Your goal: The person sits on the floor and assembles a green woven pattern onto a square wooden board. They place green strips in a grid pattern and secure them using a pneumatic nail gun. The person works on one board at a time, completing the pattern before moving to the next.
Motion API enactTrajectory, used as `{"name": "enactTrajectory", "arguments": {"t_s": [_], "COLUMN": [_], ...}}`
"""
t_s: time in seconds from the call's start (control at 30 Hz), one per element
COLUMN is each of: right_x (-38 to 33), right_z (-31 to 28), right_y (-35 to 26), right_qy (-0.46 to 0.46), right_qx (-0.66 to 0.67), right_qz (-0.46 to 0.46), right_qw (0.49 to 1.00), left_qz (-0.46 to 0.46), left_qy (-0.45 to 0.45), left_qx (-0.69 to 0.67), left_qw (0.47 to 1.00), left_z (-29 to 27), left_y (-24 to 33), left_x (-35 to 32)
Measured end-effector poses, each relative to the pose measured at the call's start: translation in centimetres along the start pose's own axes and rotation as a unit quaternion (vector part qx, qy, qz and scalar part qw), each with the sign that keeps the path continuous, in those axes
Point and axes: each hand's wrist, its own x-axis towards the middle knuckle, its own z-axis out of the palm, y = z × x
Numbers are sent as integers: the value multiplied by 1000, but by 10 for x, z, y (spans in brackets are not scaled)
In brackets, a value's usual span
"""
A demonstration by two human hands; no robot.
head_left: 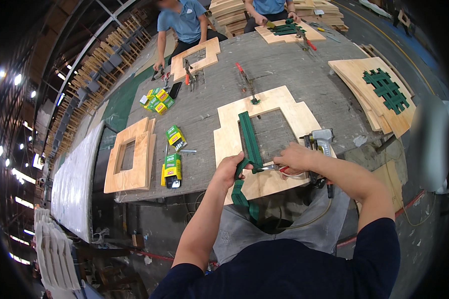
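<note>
Head view shows two bare hands working close together at the near side of a pale wooden frame [298, 117]. The left hand [232, 168] is closed on a green strap [248, 137], pinching it between thumb and fingers. The right hand [294, 159] grips scissors [284, 170] with red handles, and their blades point left to the strap, beside the left hand. I cannot tell whether the blades are closed on it. The strap lies along the left bar of the frame, and its loose end hangs below the left hand, over the near edge.

The frame lies flat on a grey worktop [209, 122]. On its right bar, next to the right forearm, there is a grey metal tool [323, 142] with a hose. At its far edge stands a clamp [246, 82] with a red handle.

To the left are green and yellow boxes [172, 169] and a pile of wooden frames [115, 164]. To the right, a wooden panel [354, 74] carries woven green straps [385, 91]. Across the worktop are two people in blue shirts; one has another frame [209, 52] in front.
</note>
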Motion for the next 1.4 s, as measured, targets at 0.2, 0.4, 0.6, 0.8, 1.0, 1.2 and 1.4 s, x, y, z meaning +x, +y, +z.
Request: {"name": "enactTrajectory", "arguments": {"t_s": [0.2,0.4,0.6,0.8,1.0,1.2,1.4], "right_x": [21,-20,-124,-160,-108,-92,-89], "right_z": [1,6,47,73,78,77,59], "right_y": [-12,-14,76,113,29,9,53], "right_qy": [50,272,455,487,340,393,386], "right_qx": [29,176,146,-31,309,238,208], "right_qz": [-4,147,490,458,495,494,488], "right_qw": [998,935,729,743,737,738,755], "left_qz": [2,88,-78,-114,-94,-89,-89], "left_qy": [-11,7,-4,28,135,150,150], "left_qx": [-4,-27,-94,-300,-305,-300,-293], "left_qw": [1000,996,993,947,938,938,940], "left_z": [16,1,-7,7,4,2,-12], "left_y": [4,-5,-105,-148,-144,-145,-144], "left_x": [-8,-58,-111,-86,-74,-70,-64]}}
